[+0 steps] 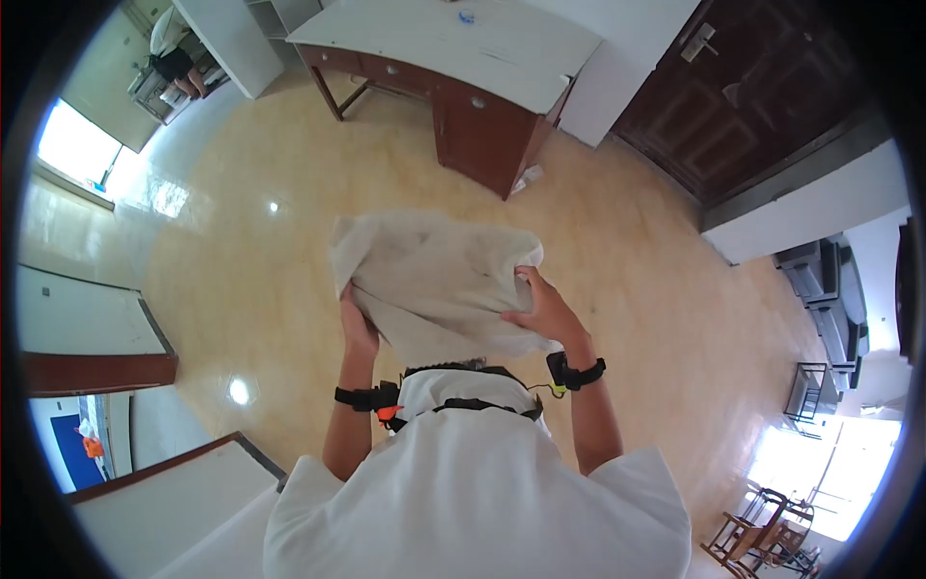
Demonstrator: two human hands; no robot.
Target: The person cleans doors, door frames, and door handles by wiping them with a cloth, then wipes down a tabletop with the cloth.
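Observation:
A crumpled off-white cloth (434, 275) with greyish stains hangs between my two hands, in front of my body. My left hand (357, 323) grips its left edge, with part of the fingers hidden by the fabric. On the other side, my right hand (550, 309) holds the right edge, its thumb and fingers pinching a fold. Black straps with small devices are round both wrists.
Ahead stands a desk (444, 48) with a white top and red-brown drawers. A dark door (752, 87) is at the upper right. Another person (174, 58) bends over at the far upper left. Wooden chairs (762, 531) stand at the lower right, grey sofas (830, 299) at the right.

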